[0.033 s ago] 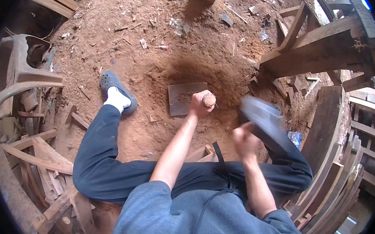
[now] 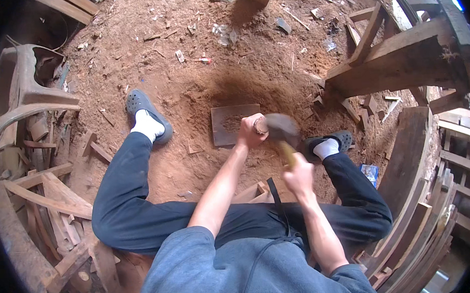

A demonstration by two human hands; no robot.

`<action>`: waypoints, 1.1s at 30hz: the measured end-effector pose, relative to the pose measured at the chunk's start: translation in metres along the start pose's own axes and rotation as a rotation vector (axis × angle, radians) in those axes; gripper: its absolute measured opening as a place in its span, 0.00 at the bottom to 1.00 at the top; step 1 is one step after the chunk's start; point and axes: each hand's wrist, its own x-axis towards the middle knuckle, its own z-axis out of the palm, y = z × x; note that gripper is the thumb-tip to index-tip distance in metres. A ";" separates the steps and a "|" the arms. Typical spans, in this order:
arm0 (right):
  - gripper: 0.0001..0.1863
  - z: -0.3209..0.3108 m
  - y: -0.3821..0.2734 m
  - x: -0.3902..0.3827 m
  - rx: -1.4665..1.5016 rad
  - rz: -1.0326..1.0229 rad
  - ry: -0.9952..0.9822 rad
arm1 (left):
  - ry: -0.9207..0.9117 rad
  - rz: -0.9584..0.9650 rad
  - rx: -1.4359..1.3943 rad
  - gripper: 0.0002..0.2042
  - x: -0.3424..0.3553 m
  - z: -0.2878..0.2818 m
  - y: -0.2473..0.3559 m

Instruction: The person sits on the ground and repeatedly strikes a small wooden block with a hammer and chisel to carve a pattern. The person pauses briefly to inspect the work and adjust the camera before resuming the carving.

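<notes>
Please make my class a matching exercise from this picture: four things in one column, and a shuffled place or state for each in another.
1. left hand
2. right hand
3. squarish board
4. brown chair

A. flat on the ground
B. closed around a hammer handle
C. at the picture's left side
D. closed around a round-ended piece

Pairs: 1-D, 2-B, 3-A, 4-C.

Reddish brown is spread across the ground (image 2: pixel 182 90), broken by blue and grey.
Yellow is shown on the hammer handle (image 2: pixel 288 154) — dark grey on the blurred hammer head (image 2: pixel 282 129) — and dull brown on the flat board (image 2: pixel 221 127). The shirt (image 2: pixel 238 271) is coloured slate blue, the trousers (image 2: pixel 120 203) dark navy; the grey clogs (image 2: pixel 137 101) are dotted with dark holes.
</notes>
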 end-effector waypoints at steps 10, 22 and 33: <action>0.10 -0.121 0.007 -0.022 0.850 -0.222 0.400 | 0.007 -0.082 -0.072 0.07 0.009 -0.002 -0.009; 0.13 0.052 0.045 0.025 0.104 0.034 -0.102 | -0.036 0.079 0.065 0.13 0.018 -0.009 -0.014; 0.15 0.039 0.059 0.014 0.227 0.045 -0.175 | -0.075 -0.043 0.032 0.13 0.005 -0.016 -0.006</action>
